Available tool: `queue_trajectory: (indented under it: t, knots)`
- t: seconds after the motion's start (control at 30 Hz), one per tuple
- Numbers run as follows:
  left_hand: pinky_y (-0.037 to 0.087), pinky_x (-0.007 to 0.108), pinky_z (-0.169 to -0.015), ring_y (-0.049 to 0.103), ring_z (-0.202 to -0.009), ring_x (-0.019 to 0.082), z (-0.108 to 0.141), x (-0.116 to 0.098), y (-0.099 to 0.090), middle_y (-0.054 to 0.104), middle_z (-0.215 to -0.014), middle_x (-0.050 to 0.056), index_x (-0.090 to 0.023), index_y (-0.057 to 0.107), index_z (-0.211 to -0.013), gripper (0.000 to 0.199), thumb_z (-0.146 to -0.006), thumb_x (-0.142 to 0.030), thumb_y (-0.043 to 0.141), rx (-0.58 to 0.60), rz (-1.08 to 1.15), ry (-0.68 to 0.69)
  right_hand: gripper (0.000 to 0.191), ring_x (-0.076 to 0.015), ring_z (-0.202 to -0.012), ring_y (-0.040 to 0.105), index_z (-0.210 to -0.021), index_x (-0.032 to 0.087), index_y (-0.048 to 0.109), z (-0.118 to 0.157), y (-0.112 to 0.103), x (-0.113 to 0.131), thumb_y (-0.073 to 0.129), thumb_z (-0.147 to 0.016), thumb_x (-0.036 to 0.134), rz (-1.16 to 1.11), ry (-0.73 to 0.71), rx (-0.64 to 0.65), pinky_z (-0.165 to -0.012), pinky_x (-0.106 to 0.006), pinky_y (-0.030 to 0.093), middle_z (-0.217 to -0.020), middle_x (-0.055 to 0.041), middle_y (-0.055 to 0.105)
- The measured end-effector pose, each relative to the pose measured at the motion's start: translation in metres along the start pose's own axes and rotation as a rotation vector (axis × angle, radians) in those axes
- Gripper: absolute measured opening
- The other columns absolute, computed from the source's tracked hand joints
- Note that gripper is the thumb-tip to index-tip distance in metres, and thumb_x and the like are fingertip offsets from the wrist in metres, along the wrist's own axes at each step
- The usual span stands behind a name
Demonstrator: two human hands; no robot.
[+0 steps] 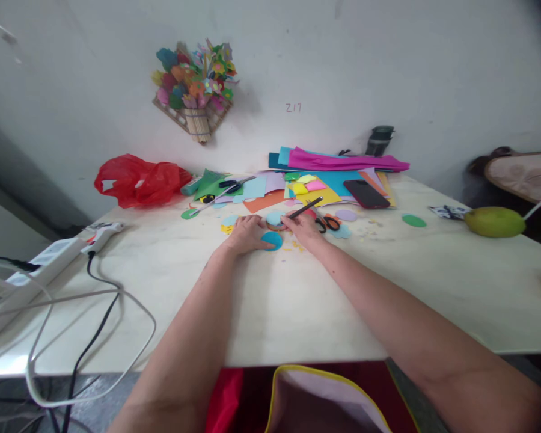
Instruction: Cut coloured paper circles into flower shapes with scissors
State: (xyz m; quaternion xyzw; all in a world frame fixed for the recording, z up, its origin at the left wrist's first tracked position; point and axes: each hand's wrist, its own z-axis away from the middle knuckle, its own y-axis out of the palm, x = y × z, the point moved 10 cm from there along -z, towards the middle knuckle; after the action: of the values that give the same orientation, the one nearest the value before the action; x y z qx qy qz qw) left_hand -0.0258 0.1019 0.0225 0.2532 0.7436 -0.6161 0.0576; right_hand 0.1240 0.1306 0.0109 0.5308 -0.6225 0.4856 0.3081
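Note:
My left hand (246, 234) rests on the table with its thumb over the edge of a blue paper circle (274, 242). Its bent fingers come close to a brownish round edge (276, 228), too small to make out. Between the fingers of my right hand (303, 228) is a dark pencil (307, 207), tilted up to the right; its tip is hard to see. A light blue paper piece (275, 217) lies just beyond both hands. Black-handled scissors (330, 223) lie right of my right hand, and yellow paper scraps (293, 245) are scattered nearby.
Coloured sheets (327, 191), a phone (366, 193), a second pair of scissors (234, 184) and a red plastic bag (137, 180) lie toward the wall. A power strip (49, 261) with loose cables is on the left. A green fruit-shaped object (495, 222) sits at right.

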Motion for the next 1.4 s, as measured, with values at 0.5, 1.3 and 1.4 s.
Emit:
queue_trajectory:
  t: [0.5,1.3,1.4]
  knots:
    - [0.031,0.046,-0.1,0.036,-0.122,0.034,0.0,0.002,0.003,0.051,-0.129,0.002,-0.023,0.064,-0.066,0.038,-0.045,-0.053,0.075,0.041,0.033,-0.025,0.019,-0.0154,-0.074,0.063,-0.089,0.02,0.063,0.0,0.002,0.0,0.052,-0.074,0.022,0.038,-0.067,0.067,-0.07,-0.028,0.048,-0.075,-0.0003,0.067]
    - [0.028,0.041,-0.103,0.039,-0.122,0.029,0.0,-0.008,-0.003,0.05,-0.13,0.008,-0.021,0.061,-0.085,0.048,-0.047,-0.046,0.078,-0.052,-0.033,0.045,0.017,-0.0141,-0.063,0.056,-0.078,0.02,0.065,0.002,0.008,-0.001,0.06,-0.061,0.017,0.132,-0.056,0.103,-0.06,-0.025,0.043,-0.064,0.0026,0.061]
    - [0.028,0.041,-0.103,0.039,-0.123,0.029,-0.001,-0.005,-0.004,0.051,-0.129,0.006,-0.022,0.063,-0.084,0.045,-0.048,-0.045,0.078,-0.08,-0.061,0.043,0.016,-0.0147,-0.063,0.055,-0.077,0.019,0.066,0.003,0.007,0.003,0.06,-0.062,0.019,0.183,-0.068,0.106,-0.058,-0.025,0.042,-0.063,0.0026,0.06]
